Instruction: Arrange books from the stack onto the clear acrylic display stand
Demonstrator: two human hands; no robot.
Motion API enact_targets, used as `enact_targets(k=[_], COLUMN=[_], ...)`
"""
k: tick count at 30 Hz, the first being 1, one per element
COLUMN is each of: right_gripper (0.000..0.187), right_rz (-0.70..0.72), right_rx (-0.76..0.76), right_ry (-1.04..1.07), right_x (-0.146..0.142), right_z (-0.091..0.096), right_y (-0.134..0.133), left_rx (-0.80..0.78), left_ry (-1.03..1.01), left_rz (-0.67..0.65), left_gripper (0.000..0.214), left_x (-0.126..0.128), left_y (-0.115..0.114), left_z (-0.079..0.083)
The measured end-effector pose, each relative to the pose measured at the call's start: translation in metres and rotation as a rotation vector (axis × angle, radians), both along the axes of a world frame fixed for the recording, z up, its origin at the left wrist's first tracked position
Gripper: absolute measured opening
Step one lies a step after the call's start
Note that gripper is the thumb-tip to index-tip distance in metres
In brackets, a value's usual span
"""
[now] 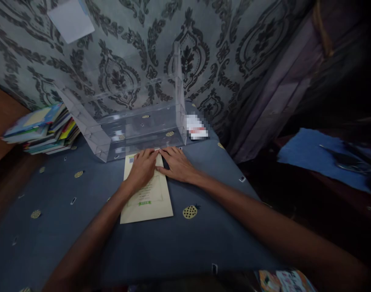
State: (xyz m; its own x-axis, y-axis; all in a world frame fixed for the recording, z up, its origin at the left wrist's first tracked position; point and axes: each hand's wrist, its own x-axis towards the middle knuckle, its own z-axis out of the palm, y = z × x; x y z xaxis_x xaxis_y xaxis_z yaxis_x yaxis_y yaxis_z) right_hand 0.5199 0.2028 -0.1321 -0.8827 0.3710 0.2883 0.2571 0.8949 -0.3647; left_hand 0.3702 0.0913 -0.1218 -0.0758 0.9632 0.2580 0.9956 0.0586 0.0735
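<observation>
A cream book or booklet (155, 209), with green print and a small blue mark, lies flat in front of a clear plastic rack. My left hand (143, 165) rests palm down on its upper part, fingers stretched toward the far edge. Beside it, my right hand (177, 165) lies at the book's upper right corner, its thumb pointing to the left hand and its fingers reaching forward. The fingertips of the two hands meet or nearly meet near that far edge. Just beyond the fingers stands the clear rack (181, 101), with see-through shelves and upright side panels.
Piled books (48, 125) stand left of the rack. A blurred white and red item (197, 126) sits right of it. Pineapple-patterned dark blue cloth (91, 190) covers the table, against a patterned wall (118, 77). Blue cloth (313, 162) lies at far right.
</observation>
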Motion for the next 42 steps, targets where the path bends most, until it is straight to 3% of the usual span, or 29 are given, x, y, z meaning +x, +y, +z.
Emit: enact_targets(k=[4, 14, 23, 31, 38, 42], right_gripper=[0.059, 0.058, 0.051, 0.050, 0.050, 0.057], right_rz=[0.023, 0.036, 0.103, 0.110, 0.112, 0.138], right_rx=[-0.001, -0.026, 0.011, 0.028, 0.008, 0.014], right_ry=[0.000, -0.026, 0.015, -0.003, -0.008, -0.036], right_x=[0.004, 0.010, 0.020, 0.036, 0.042, 0.051], right_z=[-0.002, 0.002, -0.005, 0.000, -0.002, -0.001], right_y=[0.001, 0.000, 0.004, -0.011, -0.016, -0.023], left_rx=[0.034, 0.064, 0.033, 0.047, -0.009, -0.025], left_ry=[-0.026, -0.080, -0.084, -0.091, -0.094, -0.137], left_rz=[-0.093, -0.148, -0.195, -0.306, -0.281, -0.355], left_gripper=[0.043, 0.037, 0.036, 0.036, 0.042, 0.039], left_x=[-0.002, -0.002, 0.002, 0.005, 0.011, 0.016], left_y=[-0.007, -0.012, -0.021, -0.039, -0.044, -0.054], left_z=[-0.005, -0.001, 0.000, 0.003, 0.006, 0.010])
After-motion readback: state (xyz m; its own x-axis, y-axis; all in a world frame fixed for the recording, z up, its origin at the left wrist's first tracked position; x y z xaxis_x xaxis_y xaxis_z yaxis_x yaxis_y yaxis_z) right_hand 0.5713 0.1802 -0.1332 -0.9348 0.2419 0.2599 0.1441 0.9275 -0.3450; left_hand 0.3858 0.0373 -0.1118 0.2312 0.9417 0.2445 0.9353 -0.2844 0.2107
